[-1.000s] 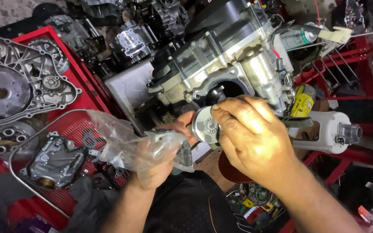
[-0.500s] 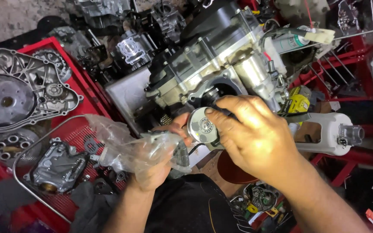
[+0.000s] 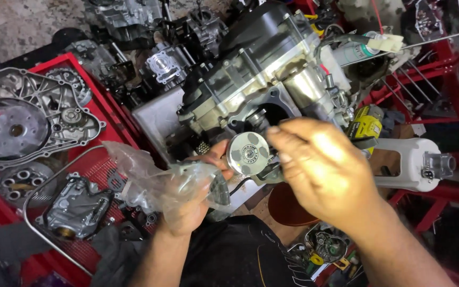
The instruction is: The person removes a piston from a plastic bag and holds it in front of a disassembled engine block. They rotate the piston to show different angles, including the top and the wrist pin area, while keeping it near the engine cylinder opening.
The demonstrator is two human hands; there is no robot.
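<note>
- My right hand (image 3: pixel 328 170) has its fingers curled round the piston (image 3: pixel 247 153), pinching it by the side so the round silver crown faces up at me.
- The piston sits right in front of the open cylinder bore (image 3: pixel 272 114) of the engine block (image 3: pixel 251 79), just below it and not inside.
- My left hand (image 3: pixel 189 204) is closed on a crumpled clear plastic bag (image 3: pixel 155 178), with the thumb stretched up so it touches the piston's left edge. Can't really make out what's in the bag, too blurry.
- Off to the left there's a red tray (image 3: pixel 88 103) holding a big grey clutch cover (image 3: pixel 27 122), and a smaller metal housing (image 3: pixel 75 207) lies lower down on it.
- A bent metal rod (image 3: pixel 43 183) loops round that smaller housing.
- To the right of my hand there's a white cylinder-shaped part (image 3: pixel 413 162) lying on its side, and a yellow bit (image 3: pixel 365 125) just behind my knuckles.
- More engine parts are piled up behind the block, all pretty cluttered.
</note>
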